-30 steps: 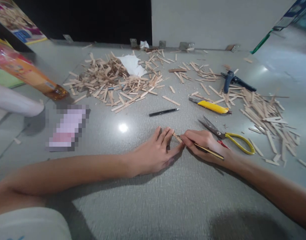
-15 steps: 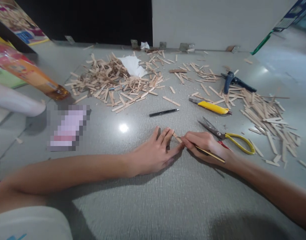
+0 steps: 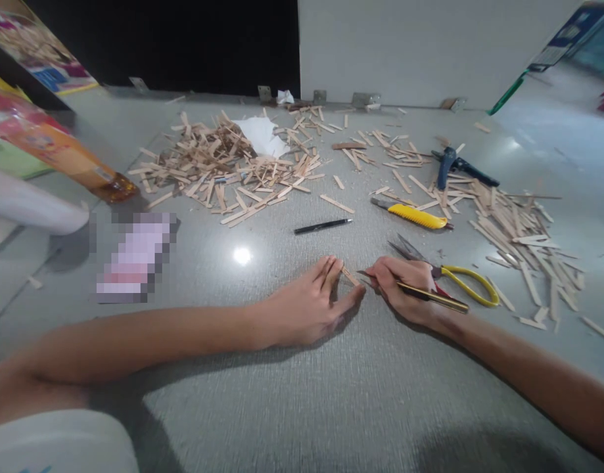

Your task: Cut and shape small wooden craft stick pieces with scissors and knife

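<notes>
Head view: left hand (image 3: 309,305) presses flat on the small wooden stick (image 3: 351,276); right hand (image 3: 405,286) grips a thin knife (image 3: 432,295) beside the stick; better cut slowly, fingers away.

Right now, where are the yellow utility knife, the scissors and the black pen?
yellow utility knife (image 3: 417,215), head view, middle of the yellow body.
scissors (image 3: 472,288), head view, yellow handle loop.
black pen (image 3: 323,226), head view, middle of the barrel.

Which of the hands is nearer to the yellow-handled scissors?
Right. The right hand, gripping a thin tool, lies right against the yellow-handled scissors, partly over the blades. The left hand rests further left, pressing a small wooden stick.
</notes>
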`<action>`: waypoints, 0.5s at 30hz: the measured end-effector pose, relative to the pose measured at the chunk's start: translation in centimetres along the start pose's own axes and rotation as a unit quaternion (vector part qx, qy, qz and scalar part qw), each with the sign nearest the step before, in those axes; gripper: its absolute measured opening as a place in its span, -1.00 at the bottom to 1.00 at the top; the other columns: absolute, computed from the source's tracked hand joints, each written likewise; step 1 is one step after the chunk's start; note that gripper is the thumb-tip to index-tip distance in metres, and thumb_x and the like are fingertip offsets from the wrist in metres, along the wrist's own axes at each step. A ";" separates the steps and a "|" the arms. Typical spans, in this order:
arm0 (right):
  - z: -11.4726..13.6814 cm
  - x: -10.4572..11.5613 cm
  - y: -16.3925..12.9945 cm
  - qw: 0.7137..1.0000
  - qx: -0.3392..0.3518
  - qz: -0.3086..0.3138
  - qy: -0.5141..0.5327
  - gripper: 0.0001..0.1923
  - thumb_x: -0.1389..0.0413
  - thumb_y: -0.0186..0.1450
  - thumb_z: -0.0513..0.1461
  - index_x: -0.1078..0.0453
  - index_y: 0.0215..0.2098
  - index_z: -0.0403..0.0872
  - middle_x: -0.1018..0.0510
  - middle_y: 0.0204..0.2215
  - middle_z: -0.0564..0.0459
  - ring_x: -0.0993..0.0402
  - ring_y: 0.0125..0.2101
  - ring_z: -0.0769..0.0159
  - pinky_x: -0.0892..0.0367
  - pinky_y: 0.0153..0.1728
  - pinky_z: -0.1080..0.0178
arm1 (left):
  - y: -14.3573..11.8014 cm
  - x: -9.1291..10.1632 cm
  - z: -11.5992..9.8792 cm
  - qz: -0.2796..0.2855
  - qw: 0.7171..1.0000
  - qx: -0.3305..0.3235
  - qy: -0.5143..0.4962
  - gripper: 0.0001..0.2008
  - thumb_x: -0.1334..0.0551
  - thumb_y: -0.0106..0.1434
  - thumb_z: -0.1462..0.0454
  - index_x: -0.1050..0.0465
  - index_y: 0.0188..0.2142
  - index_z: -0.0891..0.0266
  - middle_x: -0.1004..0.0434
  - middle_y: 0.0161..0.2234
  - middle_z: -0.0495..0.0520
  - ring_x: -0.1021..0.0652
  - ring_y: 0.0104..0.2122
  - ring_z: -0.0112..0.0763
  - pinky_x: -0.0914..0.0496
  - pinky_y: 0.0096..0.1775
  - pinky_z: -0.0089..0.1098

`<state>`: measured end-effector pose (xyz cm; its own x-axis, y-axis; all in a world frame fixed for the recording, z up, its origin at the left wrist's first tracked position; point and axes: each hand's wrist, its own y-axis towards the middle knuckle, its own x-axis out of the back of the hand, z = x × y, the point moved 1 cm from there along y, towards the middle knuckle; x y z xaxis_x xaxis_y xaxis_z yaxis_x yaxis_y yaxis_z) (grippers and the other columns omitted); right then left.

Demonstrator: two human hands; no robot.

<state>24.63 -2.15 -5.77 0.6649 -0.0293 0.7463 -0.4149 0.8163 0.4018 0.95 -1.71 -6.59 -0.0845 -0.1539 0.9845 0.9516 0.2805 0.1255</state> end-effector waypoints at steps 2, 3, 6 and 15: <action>0.0 -0.1 0.1 1.000 -0.021 0.000 0.005 -0.55 0.04 0.64 -0.19 -0.28 -0.45 0.00 -0.36 -0.62 0.19 -0.26 -0.62 0.40 -0.14 -0.54 0.28 | 0.0 -0.1 0.0 -0.007 1.000 -0.009 0.006 -0.33 -0.23 0.55 0.14 -0.21 0.47 0.55 -0.49 0.27 0.72 -0.51 0.33 0.30 -0.27 0.36 0.15; 0.0 -0.2 0.2 1.000 -0.025 0.006 0.009 -0.55 0.00 0.63 -0.17 -0.28 -0.46 0.00 -0.36 -0.61 0.19 -0.26 -0.62 0.40 -0.15 -0.53 0.29 | 0.1 -0.1 0.0 -0.007 1.000 -0.011 0.014 -0.32 -0.22 0.55 0.13 -0.20 0.47 0.56 -0.49 0.27 0.74 -0.52 0.33 0.31 -0.28 0.36 0.15; 0.0 -0.4 0.6 0.999 -0.034 0.026 0.022 -0.56 -0.04 0.60 -0.15 -0.29 -0.47 -0.01 -0.40 -0.60 0.19 -0.28 -0.61 0.41 -0.18 -0.51 0.29 | 0.1 -0.1 0.0 0.002 0.999 -0.010 0.038 -0.31 -0.20 0.56 0.09 -0.19 0.48 0.54 -0.49 0.27 0.72 -0.53 0.32 0.29 -0.31 0.35 0.12; 0.4 -0.2 1.4 0.995 -0.067 0.056 0.046 -0.57 -0.02 0.61 -0.13 -0.33 -0.45 -0.01 -0.41 -0.60 0.19 -0.35 -0.58 0.39 -0.20 -0.49 0.31 | 0.1 0.1 0.0 -0.006 0.999 -0.006 0.038 -0.32 -0.23 0.53 0.07 -0.25 0.43 0.52 -0.51 0.25 0.70 -0.56 0.29 0.27 -0.33 0.34 0.12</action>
<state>23.70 -1.28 -5.14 0.6759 0.1153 0.7279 -0.4080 0.8811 0.2393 1.02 -1.75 -6.53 -0.0733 -0.2282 0.9709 0.9545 0.2661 0.1346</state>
